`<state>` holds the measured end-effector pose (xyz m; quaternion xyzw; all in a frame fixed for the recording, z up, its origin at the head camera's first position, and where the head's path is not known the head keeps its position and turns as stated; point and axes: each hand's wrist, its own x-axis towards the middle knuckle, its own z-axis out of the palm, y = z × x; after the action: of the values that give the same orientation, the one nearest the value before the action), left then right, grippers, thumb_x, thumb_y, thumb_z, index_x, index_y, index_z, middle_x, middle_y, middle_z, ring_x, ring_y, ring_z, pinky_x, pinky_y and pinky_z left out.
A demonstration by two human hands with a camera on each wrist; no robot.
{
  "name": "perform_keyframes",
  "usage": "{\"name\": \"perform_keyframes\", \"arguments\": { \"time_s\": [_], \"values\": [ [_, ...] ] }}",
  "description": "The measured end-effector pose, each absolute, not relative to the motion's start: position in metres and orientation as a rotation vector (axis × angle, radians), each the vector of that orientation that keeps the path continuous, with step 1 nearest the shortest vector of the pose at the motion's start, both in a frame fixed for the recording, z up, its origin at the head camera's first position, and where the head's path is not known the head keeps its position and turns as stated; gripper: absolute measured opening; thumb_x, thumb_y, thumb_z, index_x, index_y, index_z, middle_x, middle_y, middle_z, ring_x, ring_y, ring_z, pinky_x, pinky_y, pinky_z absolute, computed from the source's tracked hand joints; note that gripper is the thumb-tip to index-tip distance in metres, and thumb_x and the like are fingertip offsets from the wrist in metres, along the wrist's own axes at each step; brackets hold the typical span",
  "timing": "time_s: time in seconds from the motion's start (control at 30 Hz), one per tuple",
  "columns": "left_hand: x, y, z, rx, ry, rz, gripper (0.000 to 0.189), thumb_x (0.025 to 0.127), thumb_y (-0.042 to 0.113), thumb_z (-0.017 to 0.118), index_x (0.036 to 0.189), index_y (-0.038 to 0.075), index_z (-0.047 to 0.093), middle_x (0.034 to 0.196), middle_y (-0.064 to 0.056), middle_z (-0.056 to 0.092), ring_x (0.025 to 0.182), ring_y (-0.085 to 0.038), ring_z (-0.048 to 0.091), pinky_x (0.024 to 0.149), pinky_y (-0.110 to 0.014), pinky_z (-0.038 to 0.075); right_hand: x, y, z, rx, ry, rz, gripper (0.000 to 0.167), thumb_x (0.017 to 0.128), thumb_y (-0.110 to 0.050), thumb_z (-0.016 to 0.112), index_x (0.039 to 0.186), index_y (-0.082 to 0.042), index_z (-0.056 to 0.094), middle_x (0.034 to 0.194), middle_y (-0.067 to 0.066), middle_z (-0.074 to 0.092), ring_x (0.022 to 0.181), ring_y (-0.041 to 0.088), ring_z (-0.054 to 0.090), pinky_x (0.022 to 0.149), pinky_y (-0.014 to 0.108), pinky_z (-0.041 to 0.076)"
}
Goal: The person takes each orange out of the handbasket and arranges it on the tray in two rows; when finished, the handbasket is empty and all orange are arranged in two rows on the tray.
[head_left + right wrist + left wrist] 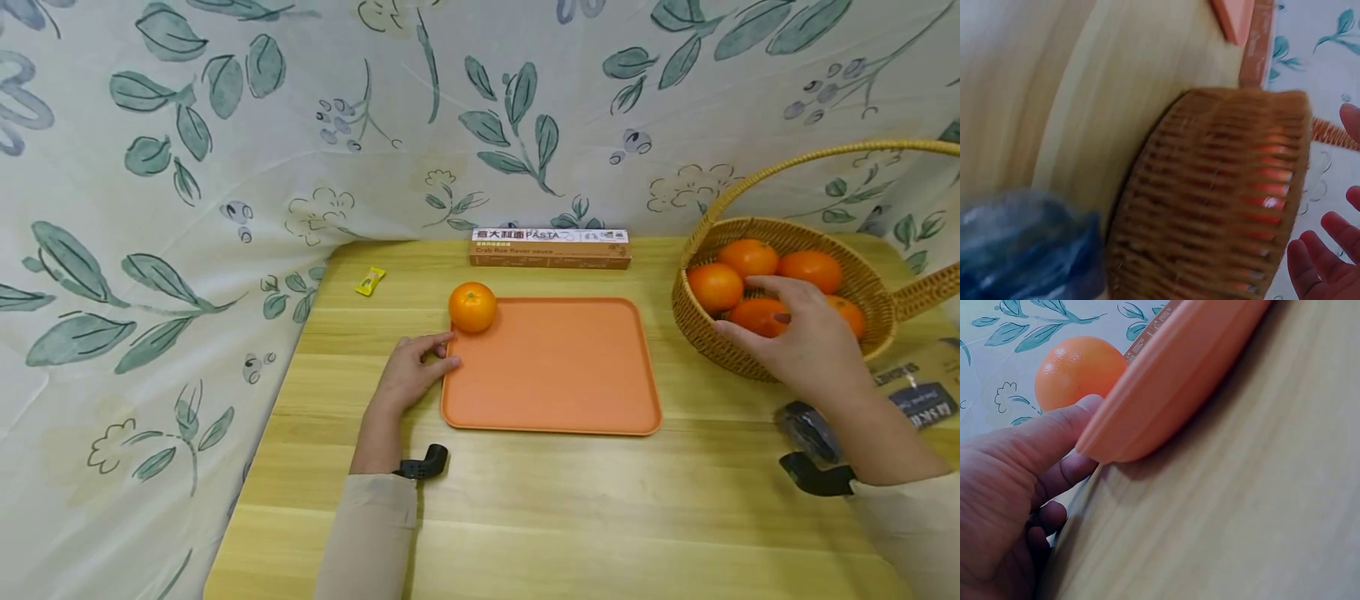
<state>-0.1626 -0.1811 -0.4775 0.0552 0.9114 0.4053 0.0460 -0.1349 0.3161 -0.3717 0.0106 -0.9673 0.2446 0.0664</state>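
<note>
Left fingers (432,341) pinch the rim of the tray (555,371); right fingers (782,287) spread over oranges (715,287) in the wicker basket (693,327). Tugging the tray could roll the single orange (472,307) at its far-left corner.

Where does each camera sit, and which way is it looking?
Head: on the person's head, looking forward and down at the tray and basket; the left hand, right hand and both sleeves show.
Left wrist: worn there, looking at the tray's edge and one orange; the left hand shows.
Right wrist: worn there, looking at the basket's side; some of the right hand shows at the picture's right edge.
Shared: the head and right wrist views both show the basket.
</note>
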Motion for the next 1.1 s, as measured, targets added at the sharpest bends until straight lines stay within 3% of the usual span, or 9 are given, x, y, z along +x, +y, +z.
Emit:
{"name": "perform_keyframes", "arguments": {
  "time_s": [0.23,0.53,0.87,1.1],
  "values": [
    [-0.162,-0.182,-0.478,0.169,2.786,1.236,0.046,0.093,0.037,0.076,0.136,0.024,0.068,0.102,0.004,0.066,0.089,-0.019,0.041,0.077,-0.032,0.033,-0.144,0.354,-0.384,-0.049,-3.037,0.628,0.09,0.092,-0.053,0.071,0.151,0.006,0.038,0.149,0.039,0.037,0.135,0.061,0.029,0.104,0.075,0.024],
    [-0.162,-0.182,-0.478,0.172,2.787,1.24,0.047,0.092,0.037,0.077,0.136,0.024,0.068,0.102,0.004,0.066,0.089,-0.019,0.041,0.078,-0.033,0.033,-0.149,0.362,-0.393,-0.047,-3.079,0.632,0.093,0.092,-0.055,0.07,0.154,0.004,0.035,0.147,0.04,0.039,0.129,0.063,0.033,0.099,0.076,0.027],
    [-0.163,-0.182,-0.48,0.171,2.78,1.226,0.046,0.093,0.039,0.075,0.137,0.026,0.067,0.103,0.006,0.066,0.09,-0.019,0.041,0.078,-0.034,0.033,-0.157,0.362,-0.4,0.0,-3.091,0.589,0.087,0.09,-0.054,0.073,0.148,0.004,0.043,0.135,0.042,0.048,0.113,0.062,0.047,0.09,0.073,0.037],
    [-0.163,-0.182,-0.481,0.172,2.787,1.23,0.045,0.093,0.039,0.075,0.136,0.027,0.068,0.102,0.006,0.066,0.09,-0.02,0.041,0.078,-0.034,0.033,-0.159,0.364,-0.402,0.021,-3.116,0.549,0.074,0.092,-0.051,0.072,0.138,0.003,0.051,0.128,0.039,0.053,0.107,0.059,0.051,0.086,0.07,0.039]
  ]
}}
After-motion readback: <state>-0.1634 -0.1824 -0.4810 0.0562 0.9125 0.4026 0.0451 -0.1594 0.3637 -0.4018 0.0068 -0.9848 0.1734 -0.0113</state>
